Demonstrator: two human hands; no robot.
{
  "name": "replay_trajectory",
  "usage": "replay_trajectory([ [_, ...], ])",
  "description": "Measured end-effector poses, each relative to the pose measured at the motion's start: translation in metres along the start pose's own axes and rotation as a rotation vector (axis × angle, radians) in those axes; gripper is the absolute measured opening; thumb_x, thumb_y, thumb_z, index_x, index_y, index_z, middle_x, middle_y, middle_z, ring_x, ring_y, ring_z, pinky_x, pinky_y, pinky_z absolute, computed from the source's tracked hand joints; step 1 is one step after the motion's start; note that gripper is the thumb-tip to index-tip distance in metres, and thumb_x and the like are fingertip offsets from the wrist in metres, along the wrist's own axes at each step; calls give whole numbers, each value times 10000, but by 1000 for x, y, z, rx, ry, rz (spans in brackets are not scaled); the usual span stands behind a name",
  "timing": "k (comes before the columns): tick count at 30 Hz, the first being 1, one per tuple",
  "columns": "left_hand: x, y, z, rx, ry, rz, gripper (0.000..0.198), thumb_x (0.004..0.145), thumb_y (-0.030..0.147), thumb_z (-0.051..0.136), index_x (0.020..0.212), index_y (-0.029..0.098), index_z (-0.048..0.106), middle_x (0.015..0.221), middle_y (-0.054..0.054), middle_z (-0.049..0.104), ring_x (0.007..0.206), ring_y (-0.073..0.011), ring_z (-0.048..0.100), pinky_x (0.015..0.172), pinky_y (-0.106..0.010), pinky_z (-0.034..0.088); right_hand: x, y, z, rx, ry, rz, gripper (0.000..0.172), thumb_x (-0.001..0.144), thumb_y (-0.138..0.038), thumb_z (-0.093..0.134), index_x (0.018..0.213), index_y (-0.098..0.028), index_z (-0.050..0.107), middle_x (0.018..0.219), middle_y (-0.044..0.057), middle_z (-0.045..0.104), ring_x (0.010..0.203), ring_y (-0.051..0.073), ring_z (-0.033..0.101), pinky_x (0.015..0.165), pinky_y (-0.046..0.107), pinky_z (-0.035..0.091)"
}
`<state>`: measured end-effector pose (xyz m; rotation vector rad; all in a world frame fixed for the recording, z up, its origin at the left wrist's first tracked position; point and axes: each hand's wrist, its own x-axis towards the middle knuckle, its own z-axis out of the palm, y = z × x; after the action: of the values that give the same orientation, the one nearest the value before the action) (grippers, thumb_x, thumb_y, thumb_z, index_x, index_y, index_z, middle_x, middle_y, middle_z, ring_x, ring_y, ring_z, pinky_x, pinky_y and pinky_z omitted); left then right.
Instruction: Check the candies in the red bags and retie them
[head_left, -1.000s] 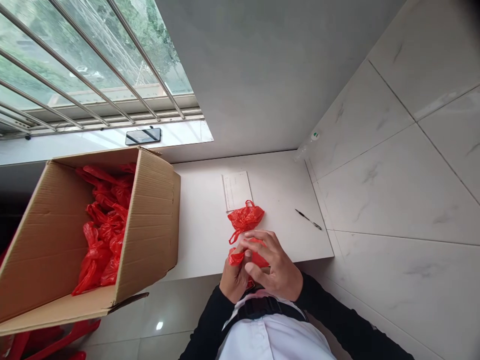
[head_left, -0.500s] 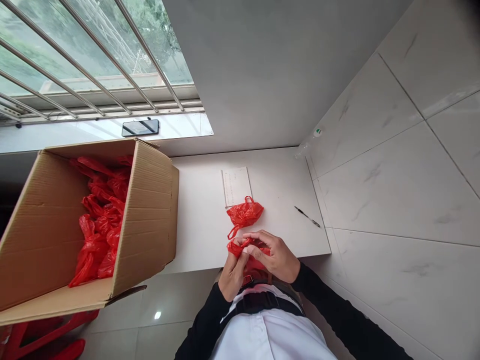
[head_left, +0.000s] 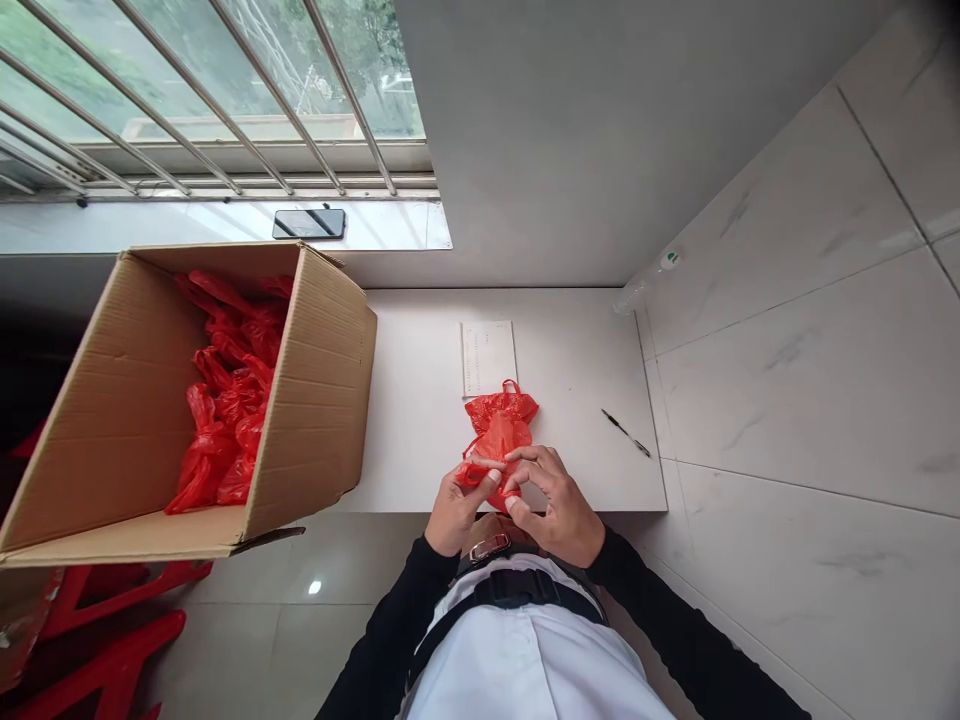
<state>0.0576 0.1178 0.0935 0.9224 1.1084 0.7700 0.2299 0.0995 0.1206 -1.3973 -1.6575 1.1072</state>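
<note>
A thin red plastic bag (head_left: 504,437) is between my two hands at the front edge of the white table (head_left: 420,400). My left hand (head_left: 459,505) pinches a gathered part of it between thumb and fingers. With curled fingers and thumb, my right hand (head_left: 551,500) grips the bag's other side. Just beyond lies a second red plastic bag (head_left: 501,402), its loop handle upward, partly covered by the one I hold. That second bag overlaps the lower edge of a sheet of paper (head_left: 487,357) with faint writing.
At the left stands an open cardboard box (head_left: 322,390) holding several red bags (head_left: 214,440). A pen (head_left: 626,433) lies on the table's right side. A phone (head_left: 308,223) rests on the windowsill, and a clear plastic bottle (head_left: 634,295) stands in the back right corner. Red stools (head_left: 124,650) are below.
The held red bag has moved from near my waist up over the table edge, partly covering the other bag. My hands have moved slightly apart, and the view has shifted.
</note>
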Motion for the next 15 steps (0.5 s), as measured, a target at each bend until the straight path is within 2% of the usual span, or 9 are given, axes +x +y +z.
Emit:
replay_trajectory([
  [3, -9, 3, 5, 108, -40, 46, 143, 824, 281, 672, 819, 150, 614, 739, -20, 647, 653, -129, 578, 657, -270, 482, 2, 7, 2, -43, -27, -95, 301, 877, -234, 575, 1177, -230, 591, 1337, 81, 557, 1306, 261, 445, 1117, 485, 366],
  [5, -14, 3, 8, 206, -39, 102, 104, 793, 232, 661, 799, 158, 588, 727, -16, 642, 636, -129, 565, 634, -269, 483, 6, 16, 4, -80, -82, -148, 384, 933, -276, 519, 1314, -226, 511, 1359, 84, 564, 1339, 263, 422, 1171, 528, 283],
  [7, -17, 0, 8, 331, -2, 174, 94, 751, 169, 647, 824, 166, 587, 762, -20, 644, 677, -141, 570, 661, -277, 486, 9, 26, 8, -110, -149, -143, 323, 979, -308, 456, 1284, -234, 532, 1262, 69, 635, 1253, 253, 504, 1195, 560, 217],
  [9, -18, -6, 5, 468, 54, 239, 179, 717, 108, 624, 882, 176, 605, 831, -32, 657, 760, -165, 592, 726, -296, 487, 10, 33, 14, -116, -197, -89, 265, 1009, -325, 389, 1149, -241, 598, 1124, 51, 691, 1119, 238, 586, 1194, 570, 204],
  [11, -19, -14, 2, 594, 110, 285, 242, 738, 85, 593, 953, 191, 625, 906, -50, 666, 849, -191, 610, 770, -314, 484, 9, 36, 18, -83, -222, 9, 297, 1019, -344, 348, 1066, -238, 621, 1079, 55, 700, 1062, 235, 614, 1142, 536, 315],
  [13, -21, -22, 1, 690, 160, 314, 259, 804, 104, 558, 1028, 207, 637, 996, -74, 660, 912, -207, 620, 770, -319, 489, 8, 36, 22, -10, -268, 122, 322, 1012, -373, 349, 1144, -233, 608, 1070, 67, 698, 1011, 235, 637, 999, 456, 470],
  [15, -24, -30, 3, 752, 195, 335, 257, 864, 136, 525, 1083, 216, 633, 1078, -96, 639, 940, -211, 627, 747, -315, 501, 7, 36, 24, 90, -352, 206, 368, 1001, -393, 365, 1259, -224, 565, 982, 58, 702, 867, 214, 658, 805, 368, 545],
])
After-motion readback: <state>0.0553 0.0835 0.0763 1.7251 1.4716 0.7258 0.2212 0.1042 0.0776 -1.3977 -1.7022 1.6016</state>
